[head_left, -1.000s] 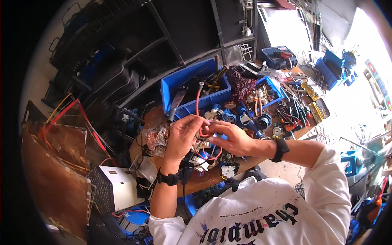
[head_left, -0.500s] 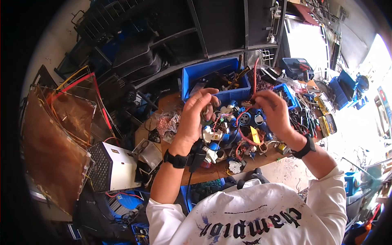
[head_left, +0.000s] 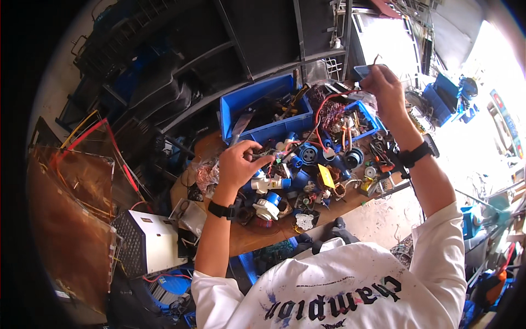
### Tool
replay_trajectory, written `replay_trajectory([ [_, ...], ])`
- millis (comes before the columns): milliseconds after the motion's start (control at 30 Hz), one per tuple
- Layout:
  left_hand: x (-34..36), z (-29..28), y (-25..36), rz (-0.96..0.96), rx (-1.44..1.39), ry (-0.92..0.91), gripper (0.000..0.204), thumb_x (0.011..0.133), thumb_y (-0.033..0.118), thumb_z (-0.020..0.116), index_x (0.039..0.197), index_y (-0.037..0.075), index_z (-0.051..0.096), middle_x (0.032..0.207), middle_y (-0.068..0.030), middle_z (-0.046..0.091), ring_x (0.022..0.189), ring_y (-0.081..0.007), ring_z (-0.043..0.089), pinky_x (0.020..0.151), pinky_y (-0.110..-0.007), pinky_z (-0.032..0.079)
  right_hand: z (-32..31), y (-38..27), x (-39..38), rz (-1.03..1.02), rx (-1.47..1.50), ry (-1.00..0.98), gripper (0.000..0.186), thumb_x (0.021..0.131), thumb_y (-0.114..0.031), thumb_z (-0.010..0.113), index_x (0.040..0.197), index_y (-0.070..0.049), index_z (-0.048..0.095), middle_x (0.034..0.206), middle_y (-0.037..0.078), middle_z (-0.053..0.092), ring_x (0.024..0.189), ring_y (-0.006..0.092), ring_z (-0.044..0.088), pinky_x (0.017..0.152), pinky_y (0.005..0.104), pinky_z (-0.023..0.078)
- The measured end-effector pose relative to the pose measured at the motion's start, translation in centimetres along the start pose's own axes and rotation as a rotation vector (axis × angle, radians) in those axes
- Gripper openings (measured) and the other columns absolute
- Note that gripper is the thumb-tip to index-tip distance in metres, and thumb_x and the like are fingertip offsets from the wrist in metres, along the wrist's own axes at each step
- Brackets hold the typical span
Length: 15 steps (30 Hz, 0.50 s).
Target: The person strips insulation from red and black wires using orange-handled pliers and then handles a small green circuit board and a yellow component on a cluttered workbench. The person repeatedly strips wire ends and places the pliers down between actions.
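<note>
In my raised right hand (head_left: 386, 90), the fingers pinch a red wire (head_left: 327, 100) near its end, and a short tip sticks out above them. From there the wire sags leftward and drops into the pile on the wooden table (head_left: 244, 236). My left hand (head_left: 236, 167) hovers over the pile's left side, thumb and fingers curled together; what they hold, if anything, is too small to make out. Below and beside it lie a white-and-blue plug (head_left: 267, 207), a round blue socket (head_left: 308, 156) and a flat yellow piece (head_left: 326, 176).
A big blue bin (head_left: 268, 133) with tools stands behind the pile. Right of it sits a small blue tray (head_left: 375, 127) beside tangled dark red wire (head_left: 329, 112). A white-and-black metal case (head_left: 156, 241) is left of the table. Black wristbands circle both wrists.
My right hand has moved up and right, drawing the red wire out across the pile. My left hand has gone lower and slightly left. The view has shifted too.
</note>
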<state>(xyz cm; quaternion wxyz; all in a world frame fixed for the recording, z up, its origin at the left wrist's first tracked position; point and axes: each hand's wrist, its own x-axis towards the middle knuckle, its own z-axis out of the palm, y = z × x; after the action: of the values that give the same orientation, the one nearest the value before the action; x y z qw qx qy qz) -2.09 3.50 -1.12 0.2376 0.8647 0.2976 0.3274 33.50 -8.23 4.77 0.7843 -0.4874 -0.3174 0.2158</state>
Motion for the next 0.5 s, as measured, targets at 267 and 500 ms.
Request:
replay_trajectory([
  [267, -1.5, -0.9, -8.9, 0.24, 0.49, 0.117, 0.031, 0.069, 0.035, 0.08, 0.071, 0.008, 0.066, 0.074, -0.0063, 0.064, 0.072, -0.0283, 0.061, 0.066, -0.039, 0.049, -9.2, -0.2, 7.5, -0.025, 0.003, 0.247, 0.018, 0.093, -0.016, 0.06, 0.104, -0.001, 0.062, 0.078, 0.009, 0.064, 0.069, 0.0184, 0.062, 0.069, 0.0299, 0.054],
  [500, -2.3, -4.0, -15.9, -0.084, 0.497, 0.505, 0.028, 0.079, 0.032, 0.077, 0.073, 0.007, 0.064, 0.069, -0.0143, 0.062, 0.063, -0.0352, 0.058, 0.055, -0.041, 0.045, -28.4, -1.3, 12.4, -0.644, -1.009, 0.31, 0.025, 0.091, -0.021, 0.063, 0.109, -0.004, 0.06, 0.091, 0.009, 0.067, 0.088, 0.0239, 0.064, 0.079, 0.0348, 0.053],
])
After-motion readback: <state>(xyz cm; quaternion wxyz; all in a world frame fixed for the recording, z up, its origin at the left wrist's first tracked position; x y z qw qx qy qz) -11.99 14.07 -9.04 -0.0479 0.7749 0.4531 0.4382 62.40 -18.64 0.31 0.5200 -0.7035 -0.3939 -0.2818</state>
